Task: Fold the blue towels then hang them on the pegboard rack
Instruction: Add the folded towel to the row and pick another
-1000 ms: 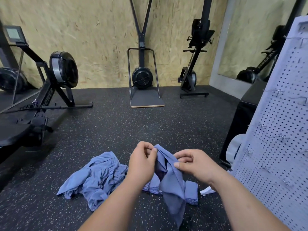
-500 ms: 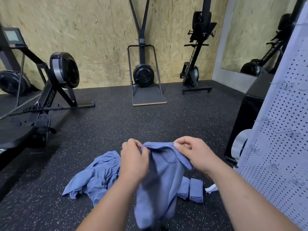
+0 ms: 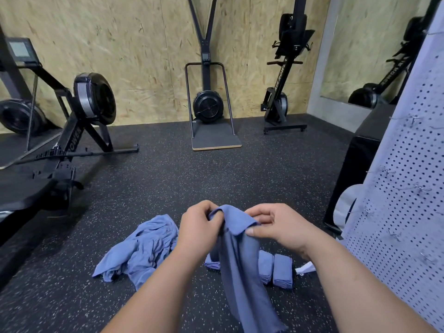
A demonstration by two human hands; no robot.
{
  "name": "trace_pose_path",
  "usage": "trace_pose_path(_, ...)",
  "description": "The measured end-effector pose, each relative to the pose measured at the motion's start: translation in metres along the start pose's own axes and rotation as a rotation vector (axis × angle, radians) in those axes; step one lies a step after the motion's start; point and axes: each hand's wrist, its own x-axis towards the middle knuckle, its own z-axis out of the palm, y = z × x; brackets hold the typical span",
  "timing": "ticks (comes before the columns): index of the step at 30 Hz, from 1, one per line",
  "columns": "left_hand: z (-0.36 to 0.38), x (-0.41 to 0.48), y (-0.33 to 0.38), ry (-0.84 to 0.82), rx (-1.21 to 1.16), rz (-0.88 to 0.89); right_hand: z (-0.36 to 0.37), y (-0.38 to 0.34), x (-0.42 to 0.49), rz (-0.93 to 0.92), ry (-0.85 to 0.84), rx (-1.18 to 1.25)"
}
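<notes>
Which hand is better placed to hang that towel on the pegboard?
Probably the right hand: it already pinches the towel, and the pegboard rack stands on its side. The left hand is farther away.

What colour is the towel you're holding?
Blue, plain, no pattern: the towel hangs from both hands in the head view.

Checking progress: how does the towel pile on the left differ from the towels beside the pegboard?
The left pile lies crumpled and spread loose; the right-hand towels are folded into compact bundles, side by side. The left pile covers more floor than the right-hand towels. Both are blue, on the floor, not yet hung.
</notes>
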Motion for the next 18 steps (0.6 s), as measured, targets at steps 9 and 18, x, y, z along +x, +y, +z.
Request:
trace_pose_path(9,0.007,-0.019,0.013,-0.149,0.099,0.407,0.001,0.001,0.006,-0.091,0.231,-0.135)
trace_pose_path(18,0.002,-0.019,0.015,-0.156,0.053,0.315,-0.001,0.01,0.011,-0.15,0.209,-0.383)
